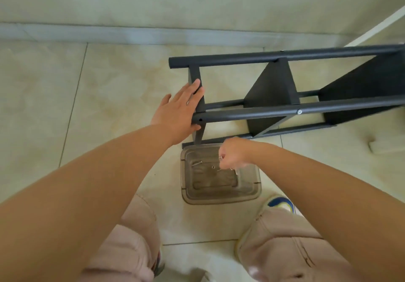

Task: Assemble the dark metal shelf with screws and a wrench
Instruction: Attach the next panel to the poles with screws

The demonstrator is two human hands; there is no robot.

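The shelf (pixel 285 88) is lying on its side on the floor (pixel 109 84), running off toward three o'clock. The left hand (pixel 177 110) is pressing flat on its end at nine o'clock, fingers (pixel 192 88) straight and holding nothing. At six o'clock, the right hand (pixel 233 153) is hovering over the tray (pixel 219 198), fingers curled and pinching small screws (pixel 221 157), one screw (pixel 196 163) lying inside.

— Where's the dark metal shelf (pixel 285 91)?

— On its side on the tiled floor (pixel 105 80). My left hand (pixel 179 108) lies flat on its near end, fingers straight against the end panel.

— And your right hand (pixel 233 153)?

— Just below the shelf, over the clear plastic tray (pixel 219 198), its grip curled round small metal screws (pixel 221 157). One loose screw (pixel 196 163) lies in the tray.
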